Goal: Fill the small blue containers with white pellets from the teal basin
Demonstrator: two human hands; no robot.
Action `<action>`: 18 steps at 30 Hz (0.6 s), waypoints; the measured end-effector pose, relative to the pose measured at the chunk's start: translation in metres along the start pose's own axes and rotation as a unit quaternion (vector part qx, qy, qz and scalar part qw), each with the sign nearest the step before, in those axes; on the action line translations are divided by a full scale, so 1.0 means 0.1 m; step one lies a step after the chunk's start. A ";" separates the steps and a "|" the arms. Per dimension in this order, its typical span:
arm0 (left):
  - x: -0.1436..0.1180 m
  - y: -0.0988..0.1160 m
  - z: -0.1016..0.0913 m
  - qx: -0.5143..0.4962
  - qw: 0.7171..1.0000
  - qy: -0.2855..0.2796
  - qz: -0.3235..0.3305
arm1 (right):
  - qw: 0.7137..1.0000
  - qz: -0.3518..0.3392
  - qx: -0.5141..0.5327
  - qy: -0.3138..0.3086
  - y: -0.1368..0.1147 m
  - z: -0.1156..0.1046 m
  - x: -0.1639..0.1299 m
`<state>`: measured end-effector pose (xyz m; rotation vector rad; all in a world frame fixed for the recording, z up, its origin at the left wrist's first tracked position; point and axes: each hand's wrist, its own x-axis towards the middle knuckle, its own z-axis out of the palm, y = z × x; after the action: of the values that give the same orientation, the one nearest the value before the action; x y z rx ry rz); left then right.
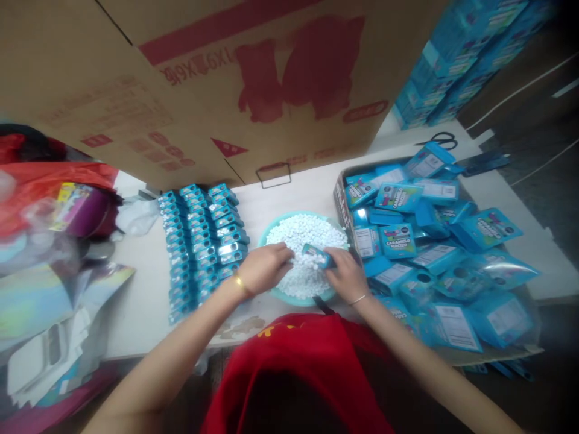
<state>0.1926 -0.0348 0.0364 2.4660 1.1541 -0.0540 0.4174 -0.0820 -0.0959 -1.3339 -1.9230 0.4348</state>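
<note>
My right hand [346, 274] pinches a small blue box [318, 255] over the bowl [266, 238] of white candies [304, 241]. My left hand [265, 268] closes on candies beside it. Filled boxes [199, 238] lie in rows left of my left hand; blue pouches [434, 253] sit right of my right.

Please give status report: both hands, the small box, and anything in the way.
Left hand in white candies, fingers curled. Right hand holds small blue box over bowl. Nothing in the way.
</note>
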 end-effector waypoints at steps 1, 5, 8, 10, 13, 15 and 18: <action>0.02 0.09 -0.05 0.033 0.999 -0.016 -0.008 | 1.000 -0.008 0.003 -0.004 -0.03 0.01 0.01; 0.08 0.46 -0.18 0.119 0.992 -0.030 -0.023 | 1.000 -0.014 0.023 -0.011 -0.10 0.05 0.00; 0.06 0.57 -0.24 0.154 0.987 -0.027 -0.018 | 0.999 -0.010 0.032 -0.007 -0.08 0.04 -0.01; 0.01 0.45 -0.24 0.165 0.986 -0.017 -0.024 | 1.000 0.000 0.031 0.000 -0.05 0.02 -0.03; -0.09 0.03 -0.05 0.149 0.987 0.000 -0.064 | 0.999 0.029 0.031 0.007 0.03 -0.04 -0.06; -0.13 -0.31 0.24 0.126 0.986 -0.017 -0.106 | 0.998 0.055 0.035 0.008 0.08 -0.07 -0.08; -0.08 -0.63 0.80 0.072 0.984 -0.055 -0.151 | 0.995 0.086 0.044 0.016 0.13 -0.12 -0.10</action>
<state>0.1518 -0.0351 -0.0574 2.3523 1.5106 -0.3693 0.4362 -0.0872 -0.1000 -1.4453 -1.7496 0.5743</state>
